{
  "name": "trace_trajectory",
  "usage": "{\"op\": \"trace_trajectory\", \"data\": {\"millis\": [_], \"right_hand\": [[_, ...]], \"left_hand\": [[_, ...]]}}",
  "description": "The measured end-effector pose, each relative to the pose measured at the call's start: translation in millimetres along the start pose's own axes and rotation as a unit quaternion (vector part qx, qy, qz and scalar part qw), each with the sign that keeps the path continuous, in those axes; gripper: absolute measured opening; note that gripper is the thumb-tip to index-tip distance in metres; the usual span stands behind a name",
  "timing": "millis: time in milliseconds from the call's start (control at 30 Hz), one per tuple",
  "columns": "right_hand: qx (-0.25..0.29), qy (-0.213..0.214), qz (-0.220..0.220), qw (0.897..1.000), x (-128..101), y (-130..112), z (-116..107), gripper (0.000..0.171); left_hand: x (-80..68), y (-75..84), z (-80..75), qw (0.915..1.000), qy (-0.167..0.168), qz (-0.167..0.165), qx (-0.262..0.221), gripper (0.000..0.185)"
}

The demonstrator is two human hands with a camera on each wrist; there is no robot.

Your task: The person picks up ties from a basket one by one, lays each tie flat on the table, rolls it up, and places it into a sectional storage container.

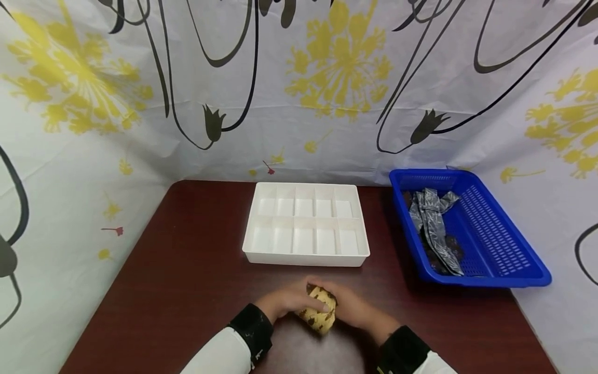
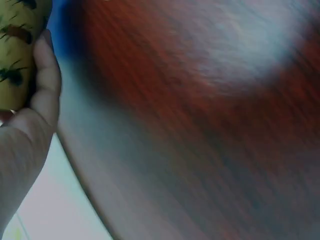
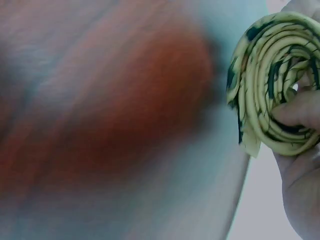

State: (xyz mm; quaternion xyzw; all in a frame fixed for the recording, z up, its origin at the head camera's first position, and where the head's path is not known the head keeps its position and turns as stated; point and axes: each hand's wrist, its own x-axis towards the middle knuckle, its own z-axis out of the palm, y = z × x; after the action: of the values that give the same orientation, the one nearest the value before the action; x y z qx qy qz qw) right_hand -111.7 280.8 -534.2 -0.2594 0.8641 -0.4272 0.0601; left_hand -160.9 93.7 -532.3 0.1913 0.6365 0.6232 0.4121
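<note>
A rolled-up yellow tie with dark markings point(image 1: 319, 310) sits between both hands just above the brown table point(image 1: 187, 280), near its front edge. My left hand point(image 1: 285, 302) grips the roll from the left, its fingers point(image 2: 42, 85) lying against the yellow fabric point(image 2: 17, 50). My right hand point(image 1: 352, 309) holds it from the right. The right wrist view looks at the spiral end of the roll point(image 3: 275, 80), where a finger point(image 3: 300, 112) presses into the coil's centre.
A white divided tray point(image 1: 306, 224) with empty compartments stands behind the hands at mid-table. A blue plastic basket point(image 1: 486, 234) at the right holds a grey patterned tie point(image 1: 432, 223). A flowered curtain point(image 1: 327, 78) surrounds the table.
</note>
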Motion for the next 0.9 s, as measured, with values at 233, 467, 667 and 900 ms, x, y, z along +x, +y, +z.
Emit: {"op": "trace_trajectory", "data": {"millis": [233,467,667,900], "right_hand": [[-0.06,0.073,-0.026,0.995,14,-14,-15,0.067],[-0.042,0.197,0.015,0.979,24,-24,-37,0.057],[-0.119,0.281,0.111,0.946,21,-7,-53,0.05],[-0.175,0.266,0.204,0.925,22,19,-54,0.052]], "left_hand": [[-5.1,17.3,-1.0,0.9958,0.084,0.009,0.035,0.09],[-7.5,40.3,-14.2,0.9823,0.185,0.027,0.017,0.072],[-11.0,52.7,-51.2,0.9458,0.323,0.035,-0.002,0.055],[-15.2,57.3,-101.3,0.9014,0.429,0.007,0.057,0.05]]}}
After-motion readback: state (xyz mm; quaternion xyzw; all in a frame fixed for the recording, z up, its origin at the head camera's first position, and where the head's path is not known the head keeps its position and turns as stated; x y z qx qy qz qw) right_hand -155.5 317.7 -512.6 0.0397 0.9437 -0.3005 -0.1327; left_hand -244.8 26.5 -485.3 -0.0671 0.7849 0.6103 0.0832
